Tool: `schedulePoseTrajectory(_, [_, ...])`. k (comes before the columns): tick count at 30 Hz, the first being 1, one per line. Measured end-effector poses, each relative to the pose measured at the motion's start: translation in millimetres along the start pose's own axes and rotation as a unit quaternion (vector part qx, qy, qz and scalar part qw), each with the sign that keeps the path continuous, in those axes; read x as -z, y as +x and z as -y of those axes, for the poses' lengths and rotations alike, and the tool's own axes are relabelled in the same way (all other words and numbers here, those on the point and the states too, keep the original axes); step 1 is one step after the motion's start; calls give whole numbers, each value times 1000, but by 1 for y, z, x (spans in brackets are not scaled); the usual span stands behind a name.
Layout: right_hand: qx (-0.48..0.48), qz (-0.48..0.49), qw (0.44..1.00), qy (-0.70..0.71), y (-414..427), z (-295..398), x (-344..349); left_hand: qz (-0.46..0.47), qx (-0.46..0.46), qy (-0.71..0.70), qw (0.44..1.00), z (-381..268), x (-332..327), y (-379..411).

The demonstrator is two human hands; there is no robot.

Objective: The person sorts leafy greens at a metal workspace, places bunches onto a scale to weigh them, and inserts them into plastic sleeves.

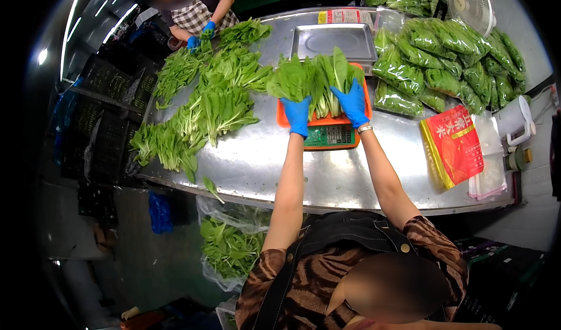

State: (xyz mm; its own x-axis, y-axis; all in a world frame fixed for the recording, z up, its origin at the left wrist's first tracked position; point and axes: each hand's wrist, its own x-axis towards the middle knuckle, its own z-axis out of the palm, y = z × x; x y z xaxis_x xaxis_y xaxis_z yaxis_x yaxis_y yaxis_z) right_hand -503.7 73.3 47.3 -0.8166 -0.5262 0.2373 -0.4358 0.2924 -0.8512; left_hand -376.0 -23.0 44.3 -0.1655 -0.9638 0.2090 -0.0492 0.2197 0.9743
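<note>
A bunch of leafy greens point(322, 78) lies across the orange tray point(368, 95) of a digital scale point(331, 137), leaves away from me and pale stems towards me. My left hand point(298, 114), in a blue glove, grips the left side of the bunch; leaves hide its fingertips. On the right side, my gloved right hand point(352, 103) is around the greens, its thumb over the stems. The scale's keypad point(339, 133) shows between my wrists. Loose greens point(219, 111) are heaped on the metal table point(254, 163) to the left.
Bagged greens point(438, 63) are piled at the right, by a white fan point(469, 6). A metal tray point(333, 41) lies behind the scale. A red printed bag point(456, 146) and a white jug point(513, 119) sit at right. A co-worker's gloved hands point(199, 36) handle greens far left.
</note>
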Motion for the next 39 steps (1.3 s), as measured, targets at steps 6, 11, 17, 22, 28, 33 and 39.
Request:
schedulePoseTrajectory(6, [-25,-38,999,-25,4,-8,-16,-9,24,-192,981,35,3,24])
schedulePoseTrajectory(11, [-7,-10,987,-163,2,-3,-28,16,64,266,962,-12,-44,-8])
schedulePoseTrajectory(17, [10,-3,996,-94,-1,-3,-31,3,31,105,994,14,-25,17])
schedulePoseTrajectory(22, [7,-21,998,-61,-14,16,-30,-18,60,-134,989,40,1,41])
schedulePoseTrajectory(28, [16,-37,989,-143,-7,2,-27,34,-17,6,999,-12,-42,0])
schedulePoseTrajectory(33, [-13,-47,990,-131,-12,11,-19,61,33,41,997,25,-16,31])
schedulePoseTrajectory(39, [-13,41,982,182,3,26,-39,222,-9,-93,970,-2,-34,20])
